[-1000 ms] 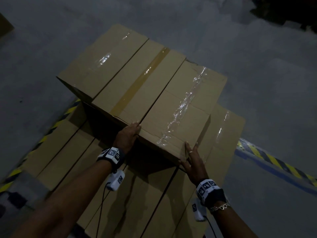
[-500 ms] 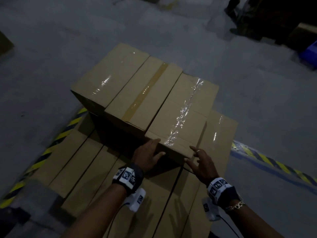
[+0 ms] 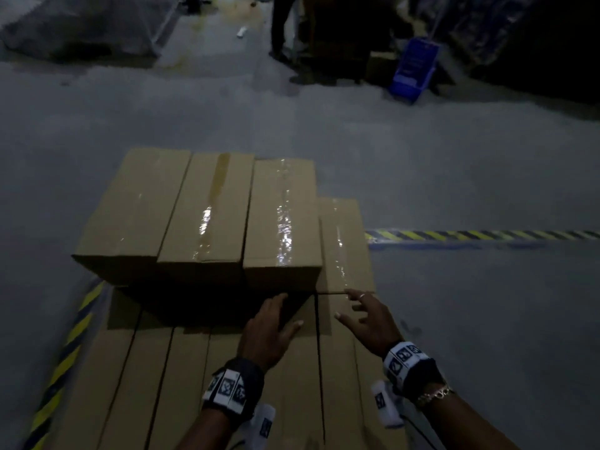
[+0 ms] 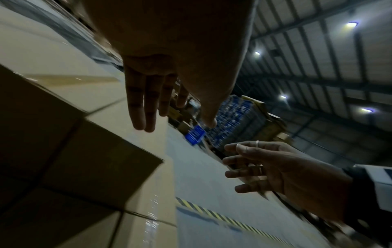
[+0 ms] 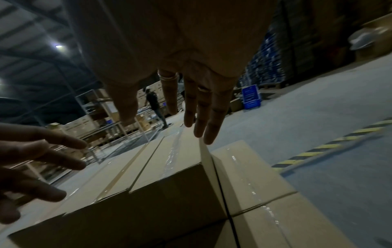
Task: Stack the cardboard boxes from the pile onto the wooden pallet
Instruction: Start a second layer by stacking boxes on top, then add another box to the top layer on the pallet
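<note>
Three taped cardboard boxes stand side by side as an upper row; the rightmost box (image 3: 281,219) (image 5: 167,167) (image 4: 95,151) sits flush beside the middle box (image 3: 207,209). They rest on a lower layer of boxes (image 3: 181,384) that hides the pallet. My left hand (image 3: 276,316) (image 4: 148,107) hovers open just in front of the rightmost box's near face, fingers straight. My right hand (image 3: 360,313) (image 5: 201,110) is open with fingers spread at that box's near right corner, above the lower box (image 3: 344,245). Neither hand holds anything.
Yellow-black floor tape (image 3: 487,235) runs right of the stack and along its left side (image 3: 74,336). Grey concrete floor surrounds it. At the far side stand a blue crate (image 3: 414,69), dark racks and a person's legs (image 3: 279,27).
Both hands have come off the rightmost upper box and drawn back toward me. That box now sits squared up with its neighbours. The head view has tilted up.
</note>
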Motion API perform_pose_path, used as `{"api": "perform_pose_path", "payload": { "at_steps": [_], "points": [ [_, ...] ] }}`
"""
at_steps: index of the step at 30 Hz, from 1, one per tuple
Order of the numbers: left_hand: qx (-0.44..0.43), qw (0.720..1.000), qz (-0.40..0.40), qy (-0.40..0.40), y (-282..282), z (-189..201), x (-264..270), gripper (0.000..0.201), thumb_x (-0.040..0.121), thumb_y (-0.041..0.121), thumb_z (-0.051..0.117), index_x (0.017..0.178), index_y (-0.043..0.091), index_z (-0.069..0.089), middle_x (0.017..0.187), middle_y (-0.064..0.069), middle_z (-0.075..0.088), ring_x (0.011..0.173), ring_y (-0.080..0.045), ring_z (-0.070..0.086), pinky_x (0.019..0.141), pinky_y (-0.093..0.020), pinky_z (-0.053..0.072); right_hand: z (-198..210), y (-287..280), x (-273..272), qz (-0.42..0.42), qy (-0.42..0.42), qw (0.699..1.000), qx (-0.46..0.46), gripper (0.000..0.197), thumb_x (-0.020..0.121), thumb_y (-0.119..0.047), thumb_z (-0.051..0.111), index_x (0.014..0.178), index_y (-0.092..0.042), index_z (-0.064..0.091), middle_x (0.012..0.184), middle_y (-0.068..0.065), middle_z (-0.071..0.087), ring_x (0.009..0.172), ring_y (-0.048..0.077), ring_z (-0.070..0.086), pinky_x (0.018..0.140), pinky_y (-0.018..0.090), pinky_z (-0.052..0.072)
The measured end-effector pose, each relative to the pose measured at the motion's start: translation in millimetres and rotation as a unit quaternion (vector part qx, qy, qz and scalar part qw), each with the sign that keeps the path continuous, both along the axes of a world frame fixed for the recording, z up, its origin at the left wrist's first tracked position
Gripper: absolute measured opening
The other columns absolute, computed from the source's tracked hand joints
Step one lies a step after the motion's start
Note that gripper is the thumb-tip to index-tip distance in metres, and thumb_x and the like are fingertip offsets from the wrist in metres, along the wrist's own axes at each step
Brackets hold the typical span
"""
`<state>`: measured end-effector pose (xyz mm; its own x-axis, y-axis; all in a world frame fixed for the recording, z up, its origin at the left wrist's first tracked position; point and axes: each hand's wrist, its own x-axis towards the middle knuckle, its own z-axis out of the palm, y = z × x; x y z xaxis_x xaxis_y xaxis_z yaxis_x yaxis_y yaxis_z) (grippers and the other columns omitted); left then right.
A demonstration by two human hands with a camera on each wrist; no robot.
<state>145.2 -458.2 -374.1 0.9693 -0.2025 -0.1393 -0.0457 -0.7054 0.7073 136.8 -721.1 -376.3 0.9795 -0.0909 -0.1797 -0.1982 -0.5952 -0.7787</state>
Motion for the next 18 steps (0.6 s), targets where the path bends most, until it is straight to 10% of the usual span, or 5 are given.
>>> {"api": "perform_pose_path", "payload": {
  "at_steps": [18],
  "points": [
    [-0.038,0.932,-0.359,0.026,-283.7,69.7,-227.5,0.052,0.086,0.049,0.074,0.129,0.024,0.056,0.103,0.005,0.069,0.072,-0.006,0.065,0.062,-0.023,0.049,71.5,-180.2,-390.1,-0.376,-0.014,0.926,0.013,0.05,0.085,-0.035,0.079,0.13,-0.018,0.063,0.123,-0.001,0.064,0.103,0.018,0.064,0.09,0.042,0.056]
  ]
}}
